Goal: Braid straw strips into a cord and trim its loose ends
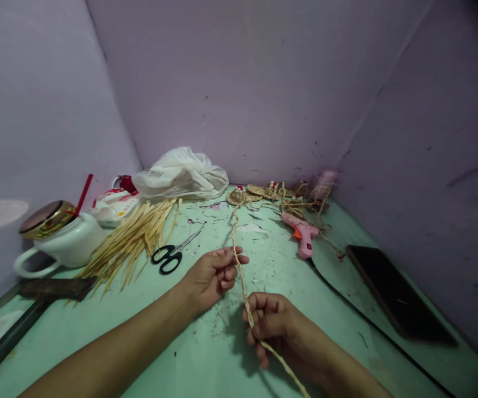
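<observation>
Head view: my left hand [215, 275] pinches the straw cord [242, 276] between thumb and fingers; my right hand [279, 325] pinches it nearer me, above the green table [197, 359]. It looks light, flexible, rough, prone to fraying; its tightly wound stretches seem safest to grip.

Tabletop [189, 359]: mint grn, dk-flecked. Straw cord [240, 271], ctr: tan. Dried strips [139, 235], L: pale yellow-tan. Scissors [177, 249]: blk handles, silver blades. Glue gun [305, 233], R: pink w/ orange trigger [295, 234], blk cable [324, 277]. Smartphone [400, 293], R: blk. Mug [75, 243], L: wht. Plastic bag [184, 174], far: translucent wht. Walls [242, 83]: lilac, dk-scuffed.
</observation>
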Action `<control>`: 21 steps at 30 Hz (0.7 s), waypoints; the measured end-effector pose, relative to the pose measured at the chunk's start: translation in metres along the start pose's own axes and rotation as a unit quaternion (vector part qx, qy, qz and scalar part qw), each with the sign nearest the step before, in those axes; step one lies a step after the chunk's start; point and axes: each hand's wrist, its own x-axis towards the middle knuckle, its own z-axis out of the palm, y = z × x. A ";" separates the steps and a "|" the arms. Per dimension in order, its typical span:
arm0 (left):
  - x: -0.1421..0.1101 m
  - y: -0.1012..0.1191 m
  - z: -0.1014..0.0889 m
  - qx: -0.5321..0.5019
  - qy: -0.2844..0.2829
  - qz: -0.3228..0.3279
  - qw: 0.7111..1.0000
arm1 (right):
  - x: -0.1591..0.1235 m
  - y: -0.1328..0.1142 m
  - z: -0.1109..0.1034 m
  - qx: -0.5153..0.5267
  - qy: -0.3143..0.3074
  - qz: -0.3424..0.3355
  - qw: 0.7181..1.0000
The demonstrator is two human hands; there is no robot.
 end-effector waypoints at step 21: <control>-0.010 -0.011 0.014 0.142 0.050 0.052 0.987 | 0.003 0.017 0.006 -0.114 0.019 -0.055 0.992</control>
